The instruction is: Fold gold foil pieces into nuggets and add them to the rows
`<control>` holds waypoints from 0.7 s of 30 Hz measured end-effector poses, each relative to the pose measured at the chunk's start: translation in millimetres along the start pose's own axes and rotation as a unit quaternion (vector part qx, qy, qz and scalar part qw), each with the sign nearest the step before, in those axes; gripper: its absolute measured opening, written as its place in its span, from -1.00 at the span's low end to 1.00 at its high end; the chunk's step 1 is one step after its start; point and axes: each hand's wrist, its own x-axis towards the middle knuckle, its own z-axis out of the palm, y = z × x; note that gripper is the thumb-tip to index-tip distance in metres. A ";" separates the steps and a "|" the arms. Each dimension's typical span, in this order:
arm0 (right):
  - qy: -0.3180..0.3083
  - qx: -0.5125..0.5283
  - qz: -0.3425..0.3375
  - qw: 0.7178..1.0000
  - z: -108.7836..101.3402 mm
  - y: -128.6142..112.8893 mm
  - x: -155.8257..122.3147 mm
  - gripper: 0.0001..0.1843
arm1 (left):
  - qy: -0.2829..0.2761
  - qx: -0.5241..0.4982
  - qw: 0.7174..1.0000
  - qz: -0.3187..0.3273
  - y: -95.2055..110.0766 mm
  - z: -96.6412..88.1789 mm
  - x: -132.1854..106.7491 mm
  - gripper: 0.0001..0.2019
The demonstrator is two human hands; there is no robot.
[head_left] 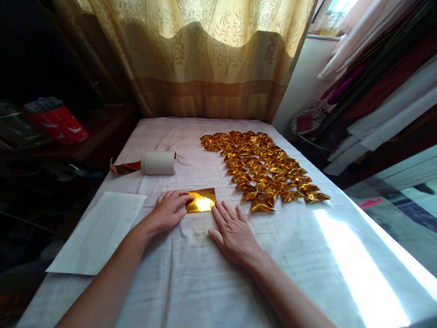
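A rectangle of shiny gold foil paper point(201, 201) lies flat on the white cloth in front of me. My left hand point(170, 208) rests at its left edge, fingertips on the foil and thumb spread apart near the lower corner. Palm down, my right hand point(233, 231) lies on the cloth with fingers outstretched, the tips touching the foil's lower right corner. To the right and beyond sit several rows of folded gold foil pieces point(262, 183), puffed and pointed at the ends.
A white cardboard tube point(158, 163) with a foil strip point(126, 168) at its left end lies beyond my left hand. Printed paper point(99, 232) covers the table's left side. A red container point(61, 123) stands on a dark shelf; a gold curtain point(211, 59) hangs behind the table.
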 end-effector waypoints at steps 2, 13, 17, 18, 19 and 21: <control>0.000 -0.001 0.000 1.000 0.1 -1.0 0.1 -0.30 | 0.052 0.058 0.997 -0.007 13.2 3.0 -8.0 -0.64; 0.012 0.003 -0.002 1.000 1.2 -0.8 -1.1 -0.32 | 0.013 0.118 0.991 0.069 24.0 24.1 -39.8 -0.48; 0.034 0.003 -0.004 0.999 -0.4 -1.4 0.6 -0.38 | 0.027 0.117 0.990 0.072 18.1 15.2 -42.6 -0.54; 0.045 0.002 -0.005 0.999 -2.4 -1.4 2.4 -0.42 | 0.037 0.116 0.990 0.071 19.7 12.9 -40.8 -0.58; 0.056 0.000 -0.008 0.998 -5.2 -1.3 4.9 -0.48 | 0.048 0.116 0.990 0.069 22.2 10.6 -37.7 -0.62; 0.074 -0.007 -0.012 0.997 -12.7 -0.4 12.2 -0.61 | 0.068 0.116 0.989 0.062 28.5 6.6 -28.8 -0.71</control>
